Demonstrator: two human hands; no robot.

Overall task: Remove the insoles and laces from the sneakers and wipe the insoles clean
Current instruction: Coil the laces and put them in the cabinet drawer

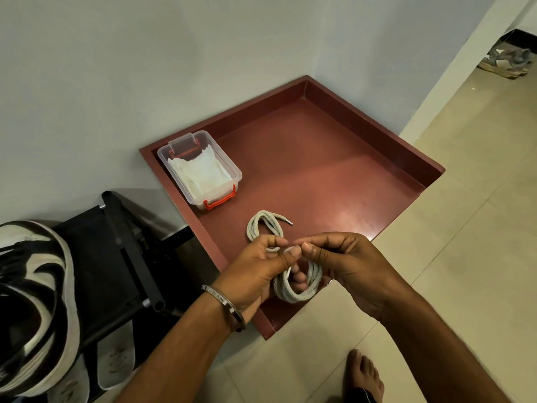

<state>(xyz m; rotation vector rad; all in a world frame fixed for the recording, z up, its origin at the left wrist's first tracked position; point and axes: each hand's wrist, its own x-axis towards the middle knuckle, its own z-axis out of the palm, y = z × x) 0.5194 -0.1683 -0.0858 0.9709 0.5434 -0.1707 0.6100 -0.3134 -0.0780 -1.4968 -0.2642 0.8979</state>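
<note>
Both hands hold a coiled white lace (pixel 293 289) over the near corner of the red tray (pixel 334 170). My left hand (pixel 258 269) grips the coil, thumb pressed on it. My right hand (pixel 340 257) pinches the lace's end beside the left thumb. A second white lace (pixel 266 225), folded in loops with a metal tip, lies on the tray just beyond the hands. A black-and-white sneaker (pixel 32 301) stands at the left edge. Two white insoles (pixel 114 356) lie on the floor beside it.
A clear plastic box (pixel 200 170) with red clips holds white wipes at the tray's left side. A black folding frame (pixel 128 251) stands between sneaker and tray. My bare foot (pixel 363 376) rests on the tiled floor. Another pair of shoes (pixel 507 61) sits far right.
</note>
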